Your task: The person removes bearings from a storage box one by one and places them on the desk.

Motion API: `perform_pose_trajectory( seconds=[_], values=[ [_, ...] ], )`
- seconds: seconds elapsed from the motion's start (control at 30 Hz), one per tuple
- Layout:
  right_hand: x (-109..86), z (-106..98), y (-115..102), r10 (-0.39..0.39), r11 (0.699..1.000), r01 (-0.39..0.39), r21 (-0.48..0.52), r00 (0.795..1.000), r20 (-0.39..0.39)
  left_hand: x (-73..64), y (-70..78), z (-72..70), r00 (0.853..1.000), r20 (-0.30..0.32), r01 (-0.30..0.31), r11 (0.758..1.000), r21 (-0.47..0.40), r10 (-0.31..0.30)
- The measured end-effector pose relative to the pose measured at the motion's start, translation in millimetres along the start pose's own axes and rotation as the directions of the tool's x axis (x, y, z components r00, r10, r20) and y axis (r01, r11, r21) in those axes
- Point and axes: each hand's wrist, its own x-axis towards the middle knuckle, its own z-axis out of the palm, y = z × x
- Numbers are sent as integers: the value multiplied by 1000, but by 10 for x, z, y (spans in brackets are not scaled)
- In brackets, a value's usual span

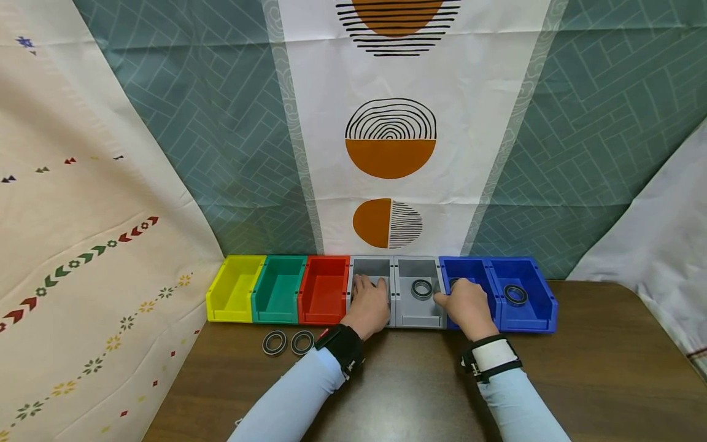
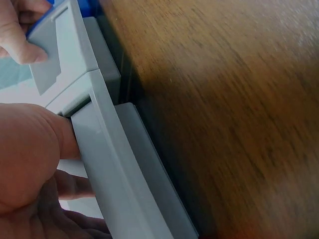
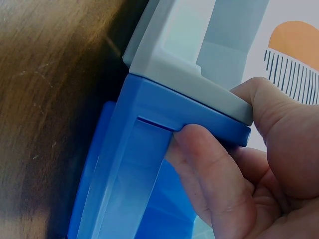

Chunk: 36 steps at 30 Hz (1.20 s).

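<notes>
My left hand (image 1: 369,307) reaches into the left grey bin (image 1: 371,265), and the bin's front lip (image 2: 119,174) hides its fingertips in the left wrist view. I cannot tell whether those fingers hold anything. My right hand (image 1: 469,307) is at the wall between the right grey bin (image 1: 405,316) and the left blue bin (image 3: 134,164). It pinches the adjoining walls, its thumb on the grey side and curled fingers on the blue side. A bearing (image 1: 414,289) lies in the right grey bin. Behind my right hand, a dark ring (image 1: 454,280) partly shows in the left blue bin.
Left of the grey bins stand yellow (image 1: 229,313), green (image 1: 274,313) and red bins (image 1: 320,313). The right blue bin (image 1: 527,322) holds a bearing (image 1: 515,304). Two bearings, one left (image 1: 265,343) and one right (image 1: 294,343), lie on the wooden table (image 1: 409,393). A patterned cloth (image 1: 386,227) hangs behind.
</notes>
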Motion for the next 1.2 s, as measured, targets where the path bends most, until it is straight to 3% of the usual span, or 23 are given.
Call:
perform_pose_trajectory(
  seconds=[0.2, 0.43, 0.8, 1.2],
  values=[
    [-15, -16, -6, -5, 1000, 5, -10, 1000, -7, 11, 11, 7, 999, 36, 26, 1000, 7, -26],
    [-16, -15, -11, -4, 1000, 4, -2, 1000, 4, 4, -16, 38, 1000, 24, 13, 1000, 26, -14],
    [13, -22, -5, 5, 1000, -5, -4, 1000, 10, 14, -21, 10, 997, -4, -73, 995, 62, 73],
    [24, -13, 11, 1, 1000, -1, -6, 1000, 9, 67, 4, -77, 998, 43, -49, 996, 72, 46]
  ],
)
